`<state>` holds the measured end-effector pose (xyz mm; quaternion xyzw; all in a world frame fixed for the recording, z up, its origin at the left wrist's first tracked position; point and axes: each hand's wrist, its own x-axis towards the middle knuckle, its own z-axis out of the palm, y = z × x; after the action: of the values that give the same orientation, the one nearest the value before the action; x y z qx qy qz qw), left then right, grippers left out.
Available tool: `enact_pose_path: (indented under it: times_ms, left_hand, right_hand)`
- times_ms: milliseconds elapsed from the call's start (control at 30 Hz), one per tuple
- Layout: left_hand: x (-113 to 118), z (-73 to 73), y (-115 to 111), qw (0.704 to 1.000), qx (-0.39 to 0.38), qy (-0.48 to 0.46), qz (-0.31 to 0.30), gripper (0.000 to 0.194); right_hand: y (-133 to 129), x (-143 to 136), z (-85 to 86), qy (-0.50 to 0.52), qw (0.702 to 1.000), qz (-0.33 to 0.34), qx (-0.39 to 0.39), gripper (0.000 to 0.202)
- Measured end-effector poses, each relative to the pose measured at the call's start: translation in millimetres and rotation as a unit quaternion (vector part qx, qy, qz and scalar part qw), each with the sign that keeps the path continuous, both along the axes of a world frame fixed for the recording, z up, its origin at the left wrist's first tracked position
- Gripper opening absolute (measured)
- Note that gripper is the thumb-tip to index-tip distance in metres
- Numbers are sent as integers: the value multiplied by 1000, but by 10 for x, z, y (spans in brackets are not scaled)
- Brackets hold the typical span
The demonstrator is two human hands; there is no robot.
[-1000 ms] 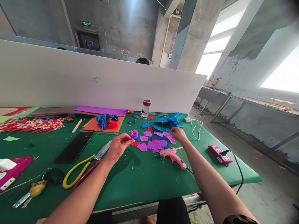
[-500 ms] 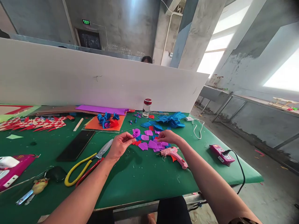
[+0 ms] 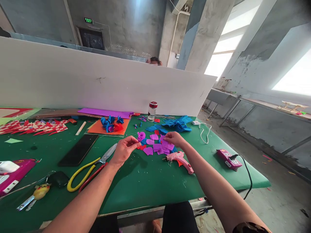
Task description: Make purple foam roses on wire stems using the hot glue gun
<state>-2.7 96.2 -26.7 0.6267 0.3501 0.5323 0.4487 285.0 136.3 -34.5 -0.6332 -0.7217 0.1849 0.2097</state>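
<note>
My left hand [image 3: 126, 149] pinches the base of a purple paper flower [image 3: 141, 136], its curled bloom standing up above the fingertips. My right hand [image 3: 174, 139] is closed on a purple paper petal [image 3: 167, 144] that hangs below the fingers over the pile. Loose purple petals [image 3: 148, 150] lie between the hands, with red and blue pieces among them. Just below the right hand a pink glue gun [image 3: 178, 158] rests on its side, nozzle to the left. Yellow-and-red handled scissors [image 3: 97, 166] lie left of my left hand, partly hidden by the forearm.
Behind the petals stand a red-lidded glass jar [image 3: 152, 111] and blue crepe paper [image 3: 178, 124]. Finished paper flowers [image 3: 111, 124] sit on an orange sheet [image 3: 94, 127]. A black phone [image 3: 79, 150] lies left; a power strip [image 3: 229, 159] with a cord is right. A white board [image 3: 109, 84] closes the back.
My right hand has shifted slightly up and right, with a purple petal now in its fingers. The left hand keeps hold of the flower, nearly still.
</note>
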Motion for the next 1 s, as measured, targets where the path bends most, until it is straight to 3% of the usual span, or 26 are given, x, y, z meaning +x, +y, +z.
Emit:
enact_pose_path:
  times_ms: [267,433,500,667,800,933,1000]
  left_hand:
    - [-7,-5,-3,1000,-5,7,1,19]
    - [-2,-15,-6,1000,-10,2,-8,19]
    - [2,-10,-11,1000,-16,1,-15,18]
    - [-5,-8,-9,1000,-22,-4,-10,19]
    - [-6,-6,-8,1000,3,10,-2,16]
    - [18,12,-29,1000,28,11,-4,17]
    - [31,12,-40,1000,5,-5,-11,20]
  right_hand:
    - [23,103,15,-1,998,-56,21,21]
    - [-124,153,32,-56,998,2,-4,3]
    - [-177,133,14,-75,997,15,-10,9]
    - [-202,91,-13,-100,995,4,3,5]
    - [-249,91,86,-93,995,-30,36,9]
    - [-470,-163,236,-46,989,-86,112,13]
    - [-621,-439,263,72,975,-106,181,12]
